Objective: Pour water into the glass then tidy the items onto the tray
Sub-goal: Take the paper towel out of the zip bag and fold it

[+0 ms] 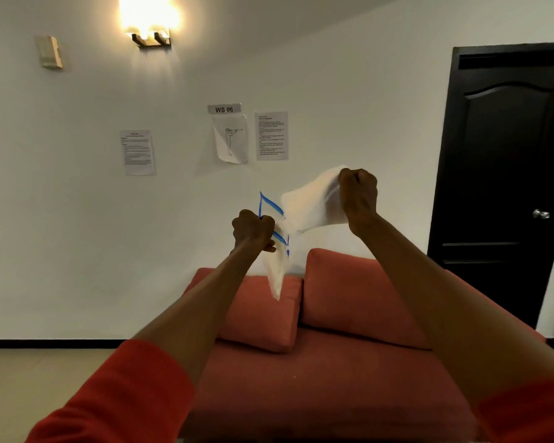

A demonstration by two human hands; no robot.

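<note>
1. The cloth (304,215), white with blue stripes, is stretched in the air between both hands, above the coral sofa (327,378) and in front of the white wall (77,219). No glass or tray appears in the head view.
2. Open room lies around the cloth on all sides: bare wall behind, the two sofa cushions (349,295) below and apart from it. Only its lower tail hangs down just in front of the left cushion's top edge.
3. The dark door (506,174) stands well to the right, apart from the right hand. Papers and a "WS 06" sign (224,109) hang on the wall above the cloth.
4. The left hand (253,230) is closed in a fist round the cloth's striped edge, with the tail falling below the fist.
5. The right hand (359,196) is also fisted, gripping the opposite end, which fans out leftward from its knuckles.
6. Both arms reach forward and upward, nearly straight, red sleeves (125,394) pushed back to the elbows; the right hand is higher than the left.
</note>
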